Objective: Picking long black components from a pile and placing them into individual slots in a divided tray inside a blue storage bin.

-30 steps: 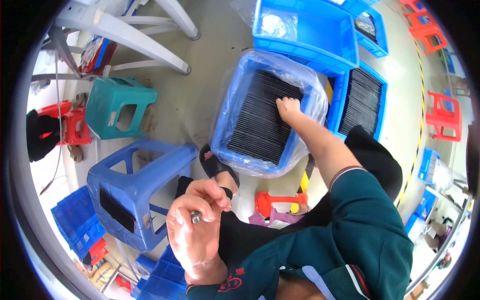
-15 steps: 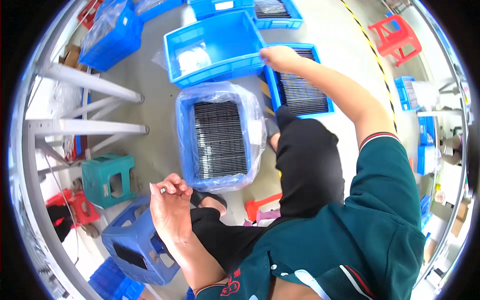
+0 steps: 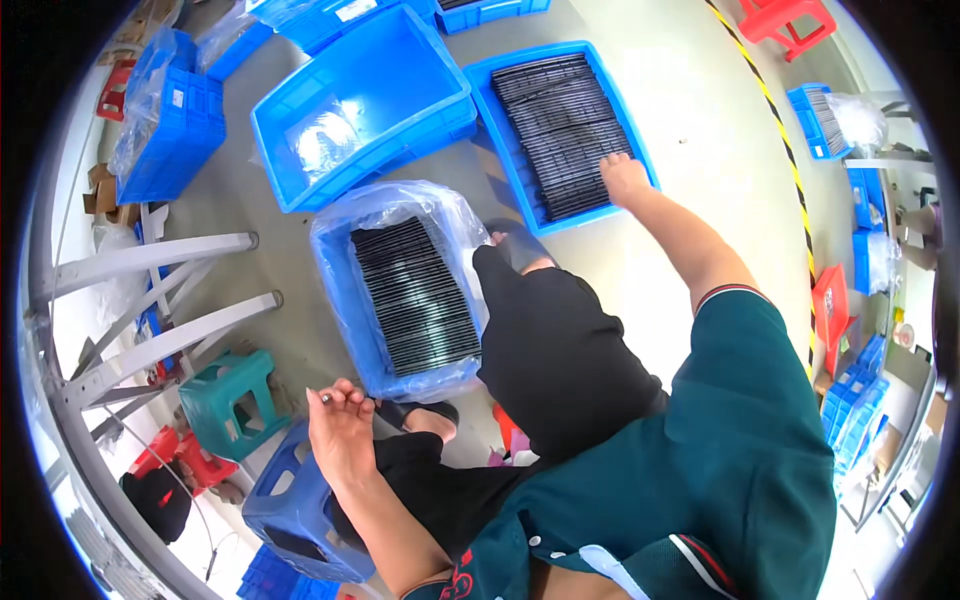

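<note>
My right hand (image 3: 625, 182) is at the right rim of a shallow blue crate (image 3: 640, 140), fingers curled over it beside the black strips (image 3: 560, 130) lying in rows inside. My left hand (image 3: 340, 425) is raised, palm up and fingers bent inward. A small greyish thing shows between its thumb and fingers, too small to name. Just beyond it stands a blue crate lined with clear plastic (image 3: 345, 300), also filled with rows of black strips (image 3: 415, 295). A deeper blue crate (image 3: 400, 60), holding only some clear plastic film (image 3: 325, 140), stands farther off.
Grey table legs (image 3: 170, 350), a green stool (image 3: 235, 400) and a blue stool (image 3: 300, 500) are on my left. More blue crates (image 3: 175, 130) stand at the far left. Black-and-yellow tape (image 3: 785, 130) runs along the floor at right, with a red stool (image 3: 790, 22) beyond it.
My right hand has left the corner of the deeper crate and moved right to the shallow crate's rim. That crate now shows in full. The view has turned; my left hand keeps its pose.
</note>
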The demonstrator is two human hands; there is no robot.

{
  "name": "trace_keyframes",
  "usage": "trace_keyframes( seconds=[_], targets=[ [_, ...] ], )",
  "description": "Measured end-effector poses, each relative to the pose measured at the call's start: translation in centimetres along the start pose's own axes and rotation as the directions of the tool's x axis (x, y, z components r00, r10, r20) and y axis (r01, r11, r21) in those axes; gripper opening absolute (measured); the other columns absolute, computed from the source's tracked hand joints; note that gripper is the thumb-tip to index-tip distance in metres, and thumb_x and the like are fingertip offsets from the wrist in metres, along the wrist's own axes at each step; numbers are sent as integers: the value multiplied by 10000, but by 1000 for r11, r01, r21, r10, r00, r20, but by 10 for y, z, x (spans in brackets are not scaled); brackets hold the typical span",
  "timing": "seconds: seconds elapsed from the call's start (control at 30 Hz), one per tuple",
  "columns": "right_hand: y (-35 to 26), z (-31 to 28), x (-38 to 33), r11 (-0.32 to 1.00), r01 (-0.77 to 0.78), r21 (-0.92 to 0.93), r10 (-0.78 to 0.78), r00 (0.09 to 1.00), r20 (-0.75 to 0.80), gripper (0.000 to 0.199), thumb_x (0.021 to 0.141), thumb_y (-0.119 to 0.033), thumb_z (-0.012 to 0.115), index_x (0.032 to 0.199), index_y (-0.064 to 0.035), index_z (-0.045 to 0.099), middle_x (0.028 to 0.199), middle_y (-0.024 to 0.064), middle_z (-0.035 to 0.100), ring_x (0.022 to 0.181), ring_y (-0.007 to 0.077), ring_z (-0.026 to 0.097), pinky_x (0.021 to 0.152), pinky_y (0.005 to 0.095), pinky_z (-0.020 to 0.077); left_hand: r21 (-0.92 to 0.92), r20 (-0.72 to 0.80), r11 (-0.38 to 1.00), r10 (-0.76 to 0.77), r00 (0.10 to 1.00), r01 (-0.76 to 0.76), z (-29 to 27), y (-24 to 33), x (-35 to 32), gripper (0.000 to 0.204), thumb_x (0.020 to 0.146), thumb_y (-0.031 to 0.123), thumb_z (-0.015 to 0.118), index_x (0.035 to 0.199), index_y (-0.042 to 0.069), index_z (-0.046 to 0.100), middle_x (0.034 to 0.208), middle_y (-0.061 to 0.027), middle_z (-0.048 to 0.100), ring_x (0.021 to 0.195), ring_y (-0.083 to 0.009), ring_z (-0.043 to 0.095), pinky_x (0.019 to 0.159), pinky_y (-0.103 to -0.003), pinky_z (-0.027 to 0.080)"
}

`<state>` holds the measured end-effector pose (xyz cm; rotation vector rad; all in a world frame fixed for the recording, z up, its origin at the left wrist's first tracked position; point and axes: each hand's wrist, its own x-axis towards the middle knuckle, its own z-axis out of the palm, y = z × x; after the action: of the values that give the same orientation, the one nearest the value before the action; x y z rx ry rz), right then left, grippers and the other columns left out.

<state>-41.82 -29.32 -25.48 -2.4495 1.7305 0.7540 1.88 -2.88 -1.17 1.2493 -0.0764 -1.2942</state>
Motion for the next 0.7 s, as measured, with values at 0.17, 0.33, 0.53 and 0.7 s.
trace_keyframes(
  seconds=[0.17,0.33,0.53,0.7],
  targets=[
    [-9,31,16,970,-65,-232,13,975,-220,492,810,-149,553,1258,15,434,1290,192,447,1141,329,469,800,412,491,42,-43,999,-14,999,16,3,-10,13,302,941,338,485,810,74,549,881,-67,557,781,-168,513,698,-308,428],
    [8,28,38,943,105,-317,-177,962,-208,439,847,-148,501,1246,26,443,1259,210,461,1093,354,506,828,464,481,90,-99,996,-17,995,26,4,-16,18,307,938,337,493,803,66,545,881,-67,556,781,-166,512,696,-308,428],
    [20,27,55,893,256,-369,-327,934,-142,427,824,-148,526,1213,20,470,1185,194,493,1028,310,535,799,417,492,146,-139,989,0,990,21,6,-20,24,312,932,339,507,793,61,543,875,-71,551,770,-164,508,690,-304,424],
    [18,29,80,920,213,-328,-290,934,-209,214,820,-179,516,971,-40,576,934,115,577,847,255,597,652,377,521,144,-127,990,16,992,2,6,-20,29,310,927,341,516,794,63,547,874,-74,548,766,-165,510,687,-300,424]
  ],
)
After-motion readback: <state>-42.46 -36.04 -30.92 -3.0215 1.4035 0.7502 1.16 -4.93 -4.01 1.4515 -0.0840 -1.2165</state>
